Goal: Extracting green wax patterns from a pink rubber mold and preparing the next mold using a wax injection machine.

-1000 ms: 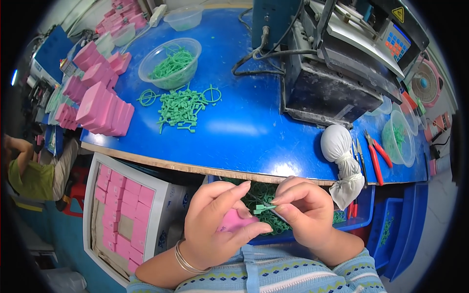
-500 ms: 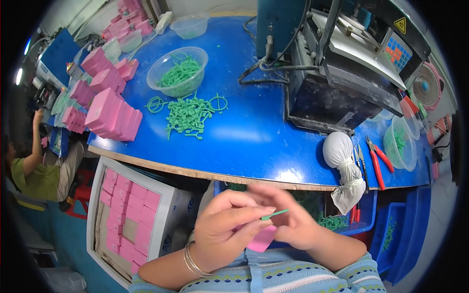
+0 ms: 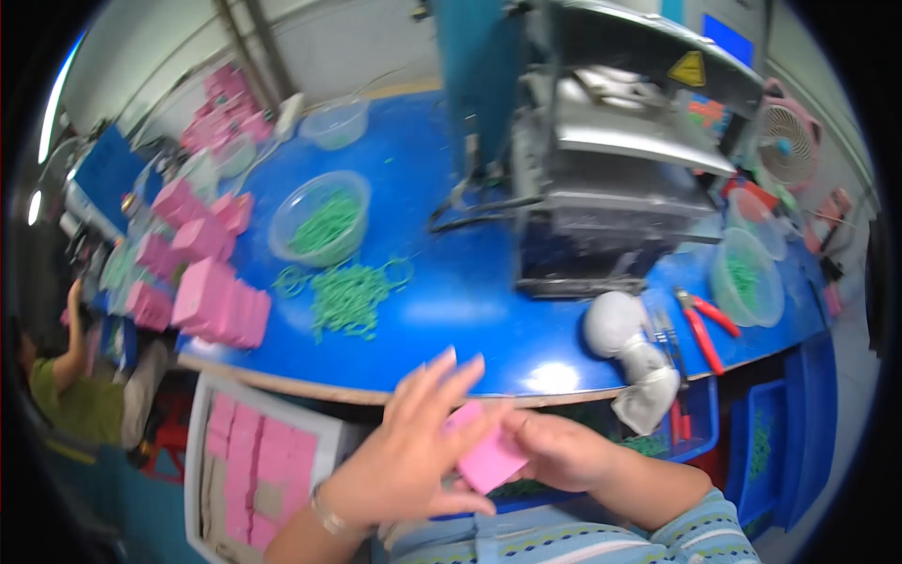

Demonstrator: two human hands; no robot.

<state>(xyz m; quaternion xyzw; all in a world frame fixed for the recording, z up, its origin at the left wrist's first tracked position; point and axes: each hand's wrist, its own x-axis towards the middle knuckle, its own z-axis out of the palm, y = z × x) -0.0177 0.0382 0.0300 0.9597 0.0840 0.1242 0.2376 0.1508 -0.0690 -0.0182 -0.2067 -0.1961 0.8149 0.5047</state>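
Bowl [image 3: 321, 226] left of machine [image 3: 611, 179], pliers [image 3: 703, 324] right, box stack [image 3: 221, 303] at table's [image 3: 470, 301] left edge

Pink packets [image 3: 221, 305] stacked left; yellow triangular sign [image 3: 688, 70] on machine.

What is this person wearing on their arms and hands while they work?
Both hands are bare, with no gloves. The left hand has a thin silvery bracelet at the wrist and a bare forearm. The right hand shows no jewellery; its arm ends in a short sleeve, light blue with darker patterned stripes across it.
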